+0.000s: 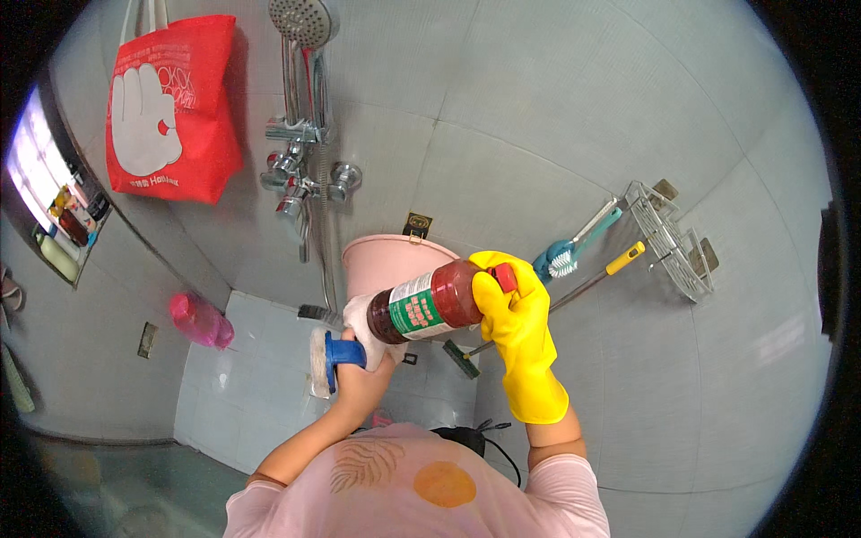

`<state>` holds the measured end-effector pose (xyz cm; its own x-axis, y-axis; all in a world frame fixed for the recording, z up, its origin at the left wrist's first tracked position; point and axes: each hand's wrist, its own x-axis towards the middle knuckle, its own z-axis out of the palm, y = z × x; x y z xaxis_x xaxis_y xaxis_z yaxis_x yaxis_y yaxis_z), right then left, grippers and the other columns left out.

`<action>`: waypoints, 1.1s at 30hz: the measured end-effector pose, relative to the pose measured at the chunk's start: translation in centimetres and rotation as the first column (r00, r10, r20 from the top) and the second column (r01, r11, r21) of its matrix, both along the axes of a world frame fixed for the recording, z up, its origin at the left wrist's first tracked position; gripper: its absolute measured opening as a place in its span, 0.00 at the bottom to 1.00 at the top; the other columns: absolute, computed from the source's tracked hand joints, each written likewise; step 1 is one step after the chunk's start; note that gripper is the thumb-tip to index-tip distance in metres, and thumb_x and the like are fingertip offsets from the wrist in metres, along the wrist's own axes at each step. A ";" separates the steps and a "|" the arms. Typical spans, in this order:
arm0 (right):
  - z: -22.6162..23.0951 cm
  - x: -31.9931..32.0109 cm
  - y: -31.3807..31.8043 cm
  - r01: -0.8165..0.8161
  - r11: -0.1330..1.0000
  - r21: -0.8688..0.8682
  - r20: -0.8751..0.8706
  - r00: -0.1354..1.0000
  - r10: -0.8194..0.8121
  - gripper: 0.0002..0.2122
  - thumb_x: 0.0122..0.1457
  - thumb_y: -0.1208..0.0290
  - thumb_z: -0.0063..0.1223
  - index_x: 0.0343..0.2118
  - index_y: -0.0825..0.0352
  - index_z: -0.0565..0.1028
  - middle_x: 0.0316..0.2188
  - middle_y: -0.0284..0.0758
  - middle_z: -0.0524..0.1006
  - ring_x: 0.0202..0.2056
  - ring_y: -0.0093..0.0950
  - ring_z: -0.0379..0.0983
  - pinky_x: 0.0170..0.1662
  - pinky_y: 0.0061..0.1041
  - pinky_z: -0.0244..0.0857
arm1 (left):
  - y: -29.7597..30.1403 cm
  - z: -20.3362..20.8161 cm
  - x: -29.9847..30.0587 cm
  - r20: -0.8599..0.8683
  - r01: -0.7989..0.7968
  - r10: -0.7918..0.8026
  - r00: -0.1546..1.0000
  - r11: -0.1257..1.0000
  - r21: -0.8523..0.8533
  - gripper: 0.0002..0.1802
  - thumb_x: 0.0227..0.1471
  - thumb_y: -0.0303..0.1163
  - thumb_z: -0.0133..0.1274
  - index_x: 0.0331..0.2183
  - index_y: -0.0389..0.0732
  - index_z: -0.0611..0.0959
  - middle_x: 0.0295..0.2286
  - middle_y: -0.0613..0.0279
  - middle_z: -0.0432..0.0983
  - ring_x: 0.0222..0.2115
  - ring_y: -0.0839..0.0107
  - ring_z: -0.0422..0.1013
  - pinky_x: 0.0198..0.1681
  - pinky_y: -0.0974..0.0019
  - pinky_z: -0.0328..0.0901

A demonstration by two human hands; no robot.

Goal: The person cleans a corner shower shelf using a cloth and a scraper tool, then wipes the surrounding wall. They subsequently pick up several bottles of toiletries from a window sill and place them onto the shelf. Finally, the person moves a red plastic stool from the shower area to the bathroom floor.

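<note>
We see the right hand (pixel 508 309), yellow-gloved, closed around the neck of a bottle (pixel 420 308) tilted in front of a pink bucket (pixel 375 262); near the bottle's base, the left hand (pixel 364 384) is curled around a blue scrubber (pixel 344 352) and a pale cloth (pixel 361 325).
</note>
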<state>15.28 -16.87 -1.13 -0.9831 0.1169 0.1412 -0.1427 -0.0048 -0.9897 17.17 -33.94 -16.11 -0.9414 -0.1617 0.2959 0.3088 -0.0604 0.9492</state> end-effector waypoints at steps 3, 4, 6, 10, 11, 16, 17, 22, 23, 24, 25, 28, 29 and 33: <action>-0.3 -1.0 0.7 0.032 0.999 -0.006 0.083 0.996 -0.032 0.14 0.53 0.70 0.57 0.42 0.66 0.71 0.35 0.31 0.73 0.32 0.18 0.68 0.33 0.17 0.65 | -0.2 -1.0 0.3 -0.048 -0.019 0.018 0.999 1.000 -0.010 0.31 0.40 0.15 0.53 0.48 0.35 0.64 0.41 0.54 0.68 0.42 0.65 0.68 0.45 0.63 0.63; -0.5 -1.4 0.4 0.054 0.997 -0.050 -0.038 0.998 -0.056 0.14 0.53 0.70 0.57 0.42 0.65 0.71 0.34 0.30 0.73 0.32 0.18 0.69 0.33 0.18 0.65 | -0.7 -1.2 0.2 -0.259 -0.094 0.057 0.964 0.987 -0.131 0.33 0.38 0.15 0.55 0.49 0.35 0.63 0.39 0.52 0.69 0.41 0.62 0.68 0.44 0.61 0.62; -0.9 -2.1 -0.1 0.111 0.991 0.070 -0.132 0.986 -0.101 0.14 0.52 0.72 0.58 0.41 0.66 0.71 0.36 0.32 0.74 0.36 0.21 0.70 0.39 0.20 0.66 | -2.2 -1.3 0.4 -0.277 -0.122 0.045 0.960 0.955 -0.269 0.31 0.39 0.15 0.54 0.48 0.37 0.64 0.43 0.52 0.68 0.45 0.63 0.66 0.48 0.62 0.61; -1.3 -2.6 -2.8 0.007 0.976 0.218 -0.344 0.936 0.070 0.14 0.50 0.74 0.59 0.40 0.68 0.72 0.38 0.34 0.75 0.39 0.23 0.70 0.46 0.22 0.64 | -3.8 0.0 -0.5 -0.340 -0.268 0.148 0.929 0.901 -0.341 0.30 0.38 0.17 0.56 0.46 0.38 0.67 0.43 0.51 0.68 0.45 0.59 0.67 0.48 0.59 0.60; -1.2 -2.4 -3.7 -0.061 0.968 0.245 -0.297 0.945 0.135 0.14 0.50 0.74 0.60 0.39 0.69 0.72 0.38 0.35 0.75 0.40 0.23 0.71 0.46 0.22 0.64 | -4.0 0.5 -1.0 -0.381 -0.319 0.178 0.907 0.882 -0.347 0.30 0.38 0.18 0.57 0.46 0.39 0.67 0.42 0.51 0.69 0.44 0.58 0.67 0.48 0.58 0.60; 1.3 -1.2 -6.1 -0.177 0.793 0.584 -0.203 0.913 0.353 0.15 0.47 0.69 0.62 0.38 0.66 0.74 0.35 0.38 0.76 0.37 0.31 0.74 0.43 0.24 0.66 | -8.9 4.0 -1.9 -0.226 -0.139 0.014 0.974 0.823 -0.550 0.32 0.35 0.26 0.59 0.46 0.39 0.67 0.40 0.49 0.68 0.44 0.52 0.66 0.48 0.55 0.59; 1.9 -0.9 -6.3 -0.205 0.718 0.665 -0.151 0.905 0.398 0.15 0.48 0.67 0.61 0.38 0.65 0.74 0.34 0.38 0.77 0.36 0.32 0.74 0.42 0.24 0.66 | -10.3 4.6 -2.1 -0.188 -0.145 0.035 0.981 0.778 -0.611 0.33 0.35 0.27 0.59 0.47 0.38 0.68 0.41 0.49 0.68 0.45 0.52 0.65 0.50 0.56 0.58; 3.2 0.1 -8.0 -0.510 0.591 0.624 0.060 0.786 0.615 0.15 0.49 0.66 0.59 0.40 0.62 0.74 0.32 0.37 0.77 0.34 0.32 0.74 0.40 0.26 0.67 | -15.0 6.4 -5.0 0.107 0.481 -0.500 0.860 0.722 -0.498 0.35 0.34 0.27 0.58 0.49 0.37 0.69 0.44 0.53 0.69 0.48 0.60 0.65 0.52 0.61 0.57; 3.2 0.1 -8.4 -0.519 0.609 0.599 0.077 0.795 0.602 0.14 0.49 0.68 0.59 0.39 0.62 0.74 0.32 0.35 0.77 0.34 0.29 0.74 0.41 0.24 0.66 | -15.2 6.3 -5.9 0.075 0.596 -0.620 0.781 0.705 -0.384 0.36 0.34 0.26 0.57 0.50 0.36 0.69 0.43 0.55 0.70 0.47 0.64 0.66 0.52 0.63 0.58; 3.1 0.2 -8.8 -0.527 0.629 0.571 0.096 0.804 0.587 0.13 0.48 0.70 0.60 0.39 0.62 0.75 0.33 0.34 0.77 0.34 0.27 0.73 0.41 0.23 0.66 | -15.5 6.3 -6.5 0.124 0.665 -0.664 0.737 0.681 -0.305 0.36 0.33 0.24 0.55 0.51 0.35 0.68 0.42 0.59 0.71 0.45 0.69 0.66 0.51 0.65 0.59; 3.1 0.2 -9.2 -0.534 0.649 0.541 0.116 0.812 0.572 0.13 0.48 0.72 0.60 0.38 0.62 0.75 0.33 0.33 0.77 0.34 0.24 0.72 0.42 0.21 0.65 | -15.3 6.2 -7.0 0.166 0.694 -0.675 0.719 0.690 -0.203 0.38 0.33 0.24 0.56 0.52 0.36 0.67 0.45 0.58 0.70 0.46 0.68 0.66 0.51 0.64 0.59; 2.8 -0.3 -10.6 -0.581 0.708 0.400 0.098 0.796 0.598 0.13 0.48 0.71 0.60 0.39 0.63 0.74 0.35 0.32 0.76 0.37 0.24 0.72 0.44 0.22 0.64 | -14.1 6.2 -6.8 0.140 0.788 -0.886 0.441 0.457 0.412 0.38 0.37 0.24 0.58 0.53 0.37 0.65 0.48 0.56 0.67 0.49 0.65 0.65 0.53 0.62 0.59; 2.7 -0.5 -11.0 -0.588 0.727 0.354 0.123 0.800 0.587 0.14 0.49 0.71 0.60 0.40 0.63 0.74 0.36 0.32 0.76 0.37 0.24 0.71 0.45 0.22 0.64 | -13.6 6.4 -6.5 0.117 0.740 -0.922 0.369 0.367 0.564 0.38 0.39 0.25 0.58 0.54 0.37 0.64 0.49 0.54 0.66 0.50 0.64 0.65 0.54 0.60 0.59; 2.4 -1.4 -11.6 -0.561 0.827 0.019 -0.025 0.827 0.562 0.13 0.51 0.70 0.58 0.40 0.65 0.73 0.35 0.31 0.75 0.31 0.19 0.71 0.30 0.16 0.65 | -11.4 7.8 -4.9 -0.381 -0.049 -0.449 0.808 0.594 -0.803 0.17 0.48 0.36 0.55 0.41 0.42 0.75 0.36 0.59 0.75 0.36 0.59 0.73 0.38 0.62 0.68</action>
<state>13.92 -28.43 1.31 -0.8742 -0.4556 0.1680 -0.1466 -0.0822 -0.9858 12.29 -45.30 -8.34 -0.5796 0.5241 0.6240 0.8093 0.4594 0.3660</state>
